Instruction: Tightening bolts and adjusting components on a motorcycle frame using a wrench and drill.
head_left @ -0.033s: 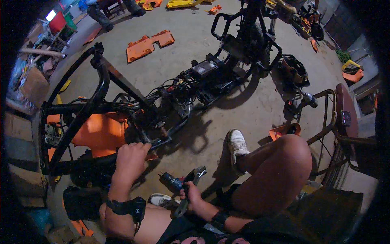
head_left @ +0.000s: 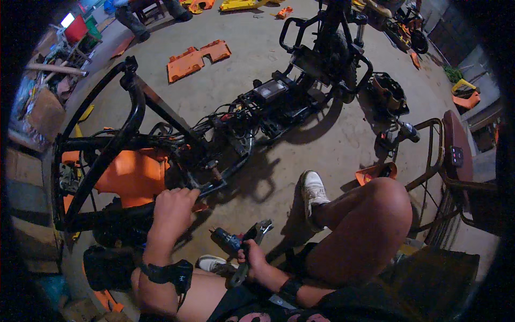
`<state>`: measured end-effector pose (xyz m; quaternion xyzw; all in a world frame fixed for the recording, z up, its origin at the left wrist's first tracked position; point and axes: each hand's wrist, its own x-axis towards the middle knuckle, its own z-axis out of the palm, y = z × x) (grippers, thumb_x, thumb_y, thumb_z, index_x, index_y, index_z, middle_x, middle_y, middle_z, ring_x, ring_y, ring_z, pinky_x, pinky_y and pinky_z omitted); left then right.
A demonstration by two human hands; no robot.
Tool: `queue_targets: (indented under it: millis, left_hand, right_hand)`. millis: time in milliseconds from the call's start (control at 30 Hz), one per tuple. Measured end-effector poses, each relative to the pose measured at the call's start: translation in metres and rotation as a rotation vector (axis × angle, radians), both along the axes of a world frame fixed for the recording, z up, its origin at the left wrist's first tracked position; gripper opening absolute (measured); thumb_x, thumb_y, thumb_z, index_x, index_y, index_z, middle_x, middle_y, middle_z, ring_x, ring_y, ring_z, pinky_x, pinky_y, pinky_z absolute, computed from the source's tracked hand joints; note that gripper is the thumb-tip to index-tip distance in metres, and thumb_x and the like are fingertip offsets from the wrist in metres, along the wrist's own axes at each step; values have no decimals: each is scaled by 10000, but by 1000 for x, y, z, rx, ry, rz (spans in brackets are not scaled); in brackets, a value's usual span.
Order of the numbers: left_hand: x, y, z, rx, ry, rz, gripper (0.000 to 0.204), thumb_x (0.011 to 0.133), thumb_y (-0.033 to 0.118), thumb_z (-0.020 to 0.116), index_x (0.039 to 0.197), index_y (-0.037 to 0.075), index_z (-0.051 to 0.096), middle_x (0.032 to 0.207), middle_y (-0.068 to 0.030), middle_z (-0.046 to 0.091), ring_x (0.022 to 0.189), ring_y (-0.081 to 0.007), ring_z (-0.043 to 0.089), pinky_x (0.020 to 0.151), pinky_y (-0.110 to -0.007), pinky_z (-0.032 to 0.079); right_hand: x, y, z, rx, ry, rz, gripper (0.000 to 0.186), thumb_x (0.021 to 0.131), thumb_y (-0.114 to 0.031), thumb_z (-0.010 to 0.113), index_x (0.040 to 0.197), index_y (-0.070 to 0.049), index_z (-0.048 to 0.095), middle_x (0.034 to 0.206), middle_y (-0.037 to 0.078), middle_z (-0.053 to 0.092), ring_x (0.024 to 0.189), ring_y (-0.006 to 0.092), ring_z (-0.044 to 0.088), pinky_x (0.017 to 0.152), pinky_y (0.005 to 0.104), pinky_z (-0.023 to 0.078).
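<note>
My left hand (head_left: 173, 209) rests with curled fingers on the lower bar of a black vehicle frame (head_left: 118, 145), beside a bracket with a bolt. My right hand (head_left: 253, 260) grips a metal wrench (head_left: 260, 231), its jaw pointing up. Just past that hand is a dark-blue power tool (head_left: 228, 241); whether I also touch it I cannot tell. An orange plastic panel (head_left: 129, 177) shows inside the rear of the frame, and wiring runs along it toward a silver-topped box (head_left: 271, 90).
An orange panel (head_left: 196, 59) lies on the concrete floor. Right are a folding chair (head_left: 456, 155), a spray can (head_left: 409, 133) and a dark part (head_left: 389, 91). Clutter (head_left: 48, 96) lines the left. A person's legs (head_left: 134, 21) show at the back, near yellow panels (head_left: 238, 4).
</note>
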<state>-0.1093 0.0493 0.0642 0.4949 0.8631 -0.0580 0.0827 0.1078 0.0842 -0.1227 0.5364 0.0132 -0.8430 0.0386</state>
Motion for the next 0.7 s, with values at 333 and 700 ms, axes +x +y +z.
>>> queue_targets:
  millis: [333,700]
  left_hand:
    - [-4,1,3,-51,-1,3,293,720,61,558,1007,92,610,852,-135,634,789,-328,613,688,-439,489]
    - [-4,3,0,-46,-17,14,304,692,47,596,993,85,594,847,-132,624,795,-327,607,708,-435,487]
  right_hand:
    - [-12,12,18,-30,7,116,243,880,-298,390,976,-100,493,552,33,439,430,144,381,419,282,341]
    - [-7,8,16,10,-23,174,290,803,-381,471,709,-107,460,549,-2,430,453,117,370,436,261,285]
